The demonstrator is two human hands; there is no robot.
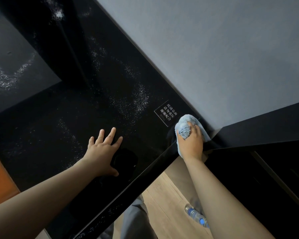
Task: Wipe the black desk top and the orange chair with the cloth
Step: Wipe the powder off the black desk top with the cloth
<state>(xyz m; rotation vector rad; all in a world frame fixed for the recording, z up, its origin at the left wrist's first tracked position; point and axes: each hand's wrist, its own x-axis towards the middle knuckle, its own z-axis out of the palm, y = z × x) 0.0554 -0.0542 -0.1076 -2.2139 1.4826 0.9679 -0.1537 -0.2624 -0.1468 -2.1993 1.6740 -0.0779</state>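
Left hand (102,152) lies flat on the black desk top (59,126), palm down, fingers straight and spread, thumb out to the side, holding nothing. Right hand (190,144) has its fingers curled round a bunched light blue cloth (185,123), gripping it and pressing it onto the desk. The cloth sits at the desk's right end near the front edge, in the corner where the grey wall (214,49) meets a dark ledge (266,123), and just beside a small black sign (166,113) with white characters stuck on the glossy top. Part of the cloth sticks out past the fingers toward the wall; more shows under the heel of the hand.

White dusty streaks (140,99) run across the desk between the hands and farther up along it (glossy surface, some of this may be reflection, cannot tell).

Orange chair (0,178) shows only as a slab of orange at the left frame edge, well apart from both hands. Below the desk edge is pale wood floor (162,200), with a plastic water bottle (197,217) lying on it, partly hidden by the right forearm.
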